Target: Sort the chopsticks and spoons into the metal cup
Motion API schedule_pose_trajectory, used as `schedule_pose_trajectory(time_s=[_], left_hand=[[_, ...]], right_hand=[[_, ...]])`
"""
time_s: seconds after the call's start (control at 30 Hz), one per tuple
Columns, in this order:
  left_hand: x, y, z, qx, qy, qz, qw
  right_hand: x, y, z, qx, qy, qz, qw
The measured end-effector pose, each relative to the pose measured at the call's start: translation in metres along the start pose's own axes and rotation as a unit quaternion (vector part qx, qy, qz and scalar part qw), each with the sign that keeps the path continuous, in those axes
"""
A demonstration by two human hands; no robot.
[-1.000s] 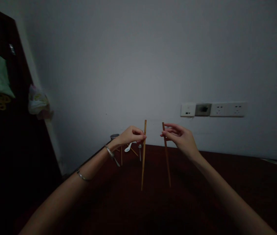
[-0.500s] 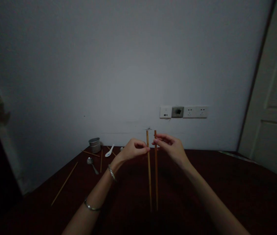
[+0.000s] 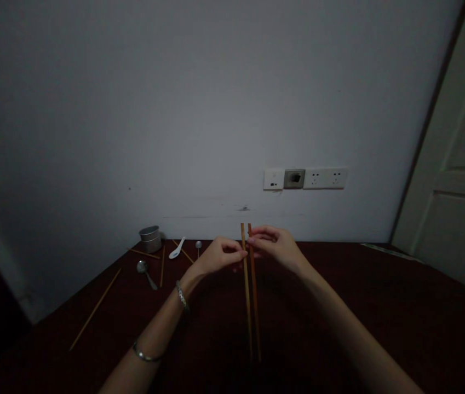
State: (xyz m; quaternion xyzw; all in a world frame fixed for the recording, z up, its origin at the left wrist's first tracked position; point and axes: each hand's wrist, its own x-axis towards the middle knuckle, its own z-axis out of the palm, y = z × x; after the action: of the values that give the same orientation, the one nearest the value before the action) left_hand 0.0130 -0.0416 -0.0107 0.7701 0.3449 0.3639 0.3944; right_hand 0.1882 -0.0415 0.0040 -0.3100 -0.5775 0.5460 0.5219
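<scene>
Far back on the bench (image 3: 380, 306), by the wall, stands a small metal cup (image 3: 150, 238); what is inside it cannot be seen. Near it lie a white spoon (image 3: 177, 249), a metal spoon (image 3: 145, 272) and some loose sticks. The left hand (image 3: 218, 255) pinches the pale chopstick (image 3: 247, 295) near its top. The right hand (image 3: 275, 247) pinches the dark chopstick (image 3: 254, 301) near its top too. Both chopsticks stand almost straight up, side by side and nearly touching, with their thin ends down on the bench.
</scene>
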Motion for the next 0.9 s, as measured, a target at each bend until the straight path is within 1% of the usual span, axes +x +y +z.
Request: schedule_pose_trajectory(time_s=[0.2,0.5,0.67,0.9], left_hand=[[0.002,-0.003,0.005,0.001,-0.019,0.006,1.000],[0.002,-0.003,0.005,0.032,-0.015,0.012,0.999],[0.004,-0.007,0.007,0.009,-0.010,-0.006,1.000],[0.004,-0.009,0.009,0.007,-0.022,-0.015,1.000]], right_hand=[[0.001,0.003,-0.001,-0.014,-0.013,-0.004,1.000],[0.001,0.005,-0.003,-0.009,-0.015,0.015,1.000],[0.002,0.008,-0.004,-0.014,-0.019,0.021,0.999],[0.004,0.015,-0.005,-0.029,-0.032,0.032,0.999]])
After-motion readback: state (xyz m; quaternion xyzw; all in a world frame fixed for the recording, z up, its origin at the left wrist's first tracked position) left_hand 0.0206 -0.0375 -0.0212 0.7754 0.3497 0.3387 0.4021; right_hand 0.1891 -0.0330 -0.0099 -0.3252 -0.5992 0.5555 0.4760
